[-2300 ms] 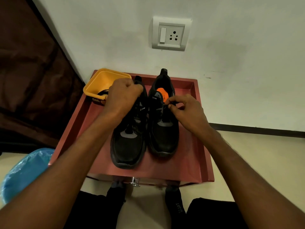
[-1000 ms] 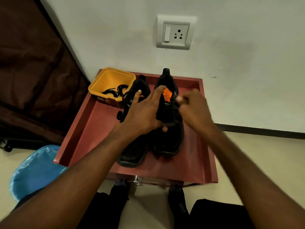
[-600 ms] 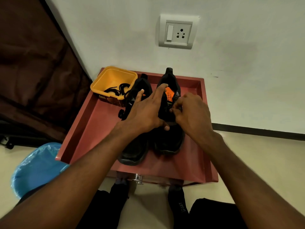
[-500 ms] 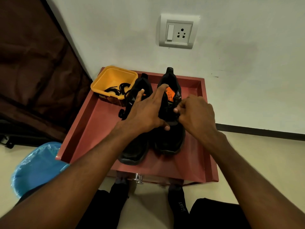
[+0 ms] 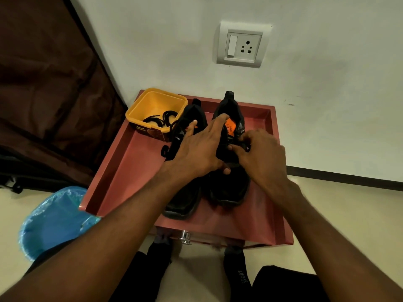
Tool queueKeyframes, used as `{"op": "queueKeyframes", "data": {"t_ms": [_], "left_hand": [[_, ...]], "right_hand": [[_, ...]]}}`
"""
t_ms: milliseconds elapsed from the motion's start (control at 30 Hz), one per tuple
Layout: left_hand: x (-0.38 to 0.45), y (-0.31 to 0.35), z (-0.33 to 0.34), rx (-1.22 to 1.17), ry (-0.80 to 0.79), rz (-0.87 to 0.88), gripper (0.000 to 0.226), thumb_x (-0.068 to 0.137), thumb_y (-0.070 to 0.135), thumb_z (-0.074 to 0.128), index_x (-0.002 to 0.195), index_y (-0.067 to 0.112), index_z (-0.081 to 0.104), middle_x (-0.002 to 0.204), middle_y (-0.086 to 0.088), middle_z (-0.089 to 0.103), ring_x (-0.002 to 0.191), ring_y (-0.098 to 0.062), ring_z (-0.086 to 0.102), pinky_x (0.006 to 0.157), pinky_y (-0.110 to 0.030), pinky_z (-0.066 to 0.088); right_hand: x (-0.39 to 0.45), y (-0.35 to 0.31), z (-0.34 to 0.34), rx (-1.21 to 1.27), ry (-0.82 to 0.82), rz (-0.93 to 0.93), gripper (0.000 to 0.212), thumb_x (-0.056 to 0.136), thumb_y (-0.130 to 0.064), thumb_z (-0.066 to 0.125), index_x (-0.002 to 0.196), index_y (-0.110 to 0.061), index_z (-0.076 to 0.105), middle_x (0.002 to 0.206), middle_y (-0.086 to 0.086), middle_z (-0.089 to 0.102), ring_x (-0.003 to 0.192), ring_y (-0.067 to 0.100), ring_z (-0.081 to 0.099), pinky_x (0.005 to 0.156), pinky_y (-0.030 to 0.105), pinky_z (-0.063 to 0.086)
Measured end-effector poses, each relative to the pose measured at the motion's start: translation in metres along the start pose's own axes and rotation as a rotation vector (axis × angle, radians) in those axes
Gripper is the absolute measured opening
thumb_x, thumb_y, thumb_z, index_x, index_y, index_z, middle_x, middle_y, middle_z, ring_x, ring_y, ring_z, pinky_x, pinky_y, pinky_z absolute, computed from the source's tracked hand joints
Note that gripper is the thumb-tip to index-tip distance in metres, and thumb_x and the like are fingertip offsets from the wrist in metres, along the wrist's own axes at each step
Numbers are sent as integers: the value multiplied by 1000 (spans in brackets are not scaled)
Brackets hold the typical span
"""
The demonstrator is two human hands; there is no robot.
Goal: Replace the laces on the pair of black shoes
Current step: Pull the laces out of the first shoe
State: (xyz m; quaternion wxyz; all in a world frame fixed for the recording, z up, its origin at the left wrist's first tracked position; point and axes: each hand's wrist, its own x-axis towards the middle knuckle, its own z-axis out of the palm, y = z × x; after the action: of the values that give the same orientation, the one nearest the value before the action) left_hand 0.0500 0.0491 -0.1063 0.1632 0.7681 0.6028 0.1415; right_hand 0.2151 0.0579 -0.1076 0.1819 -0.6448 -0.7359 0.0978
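Two black shoes [image 5: 226, 188] sit mid-frame on the red surface [image 5: 130, 171]. Left hand [image 5: 196, 151] lies flat across both, fingers straight. Right hand [image 5: 261, 155] pinches the right shoe's lace. Yellow tub [image 5: 152, 101] upper left holds laces [image 5: 159, 118].

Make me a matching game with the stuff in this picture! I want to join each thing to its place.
Things:
1. loose black laces
2. yellow plastic tub
3. white wall socket
4. blue plastic bag

Places:
A. on the floor, left of the red tray
B. inside the tub
C. far-left corner of the tray
D. on the wall above the tray

Pairs: 1-B, 2-C, 3-D, 4-A
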Motion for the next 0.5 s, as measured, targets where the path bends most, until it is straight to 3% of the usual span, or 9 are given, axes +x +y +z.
{"op": "queueKeyframes", "data": {"t_ms": [67, 100, 167, 233, 300, 367, 433, 500], "left_hand": [[-1, 0, -1, -1, -8, -6, 133, 62, 48, 94, 159, 26, 5, 166, 5, 28, 141, -23, 51, 128, -53, -3], [-1, 0, -1, -8, -8, -7, 134, 62, 47, 94, 159, 26, 4, 167, 4, 28, 141, -23, 51, 128, -53, -3], [-2, 1, -1, -20, -5, -11, 138, 62, 47, 95, 159, 28, -1, 167, 4, 29, 139, -24, 53, 128, -53, -3], [-1, 1, -1, -19, -4, -21, 139, 62, 46, 95, 159, 29, -3, 168, 3, 28, 136, -25, 56, 128, -53, -3], [0, 1, -2, -9, -4, -23, 139, 63, 45, 95, 160, 27, -3, 168, 3, 26, 137, -24, 55, 128, -52, -2], [0, 2, -1, -4, -4, -16, 137, 64, 44, 94, 161, 27, -1, 169, 3, 26, 137, -24, 55, 128, -52, -2], [-1, 1, 0, -9, -3, -9, 136, 65, 43, 94, 161, 27, -1, 169, 4, 25, 136, -25, 56, 128, -52, -3], [-1, 0, 0, -16, -4, -5, 136, 66, 42, 94, 161, 27, -2, 169, 4, 24, 137, -24, 55, 127, -53, -4]], "right_hand": [[5, 2, -4, 104, 28, 34, 13, 93, -36, 72, 100, -26, 77, 99, -7, 70, 92, 15, 67, 87, 43, 54], [9, 5, -8, 331, 30, 109, 6, 93, -29, 74, 94, -25, 78, 92, -9, 72, 83, 10, 68, 82, 38, 55], [10, 7, -19, 896, 9, 278, 12, 93, -18, 74, 82, -21, 74, 79, -11, 69, 68, 3, 61, 70, 28, 48], [9, 9, -20, 1115, -34, 346, 13, 96, -18, 71, 84, -21, 72, 84, -6, 70, 76, 8, 61, 66, 27, 44], [6, 6, -18, 1074, -122, 352, 9, 98, -26, 69, 101, -18, 70, 93, -2, 75, 89, 10, 69, 69, 27, 46], [5, 5, -12, 922, -121, 326, 32, 93, -37, 75, 113, -16, 62, 97, -2, 75, 89, 7, 71, 73, 25, 49], [6, 5, -9, 649, -75, 236, 40, 88, -44, 79, 114, -23, 57, 97, -9, 68, 84, 2, 66, 68, 18, 48], [4, 7, -8, 428, -43, 138, 26, 89, -41, 79, 106, -27, 64, 89, -14, 64, 80, 1, 64, 62, 16, 45]]}}
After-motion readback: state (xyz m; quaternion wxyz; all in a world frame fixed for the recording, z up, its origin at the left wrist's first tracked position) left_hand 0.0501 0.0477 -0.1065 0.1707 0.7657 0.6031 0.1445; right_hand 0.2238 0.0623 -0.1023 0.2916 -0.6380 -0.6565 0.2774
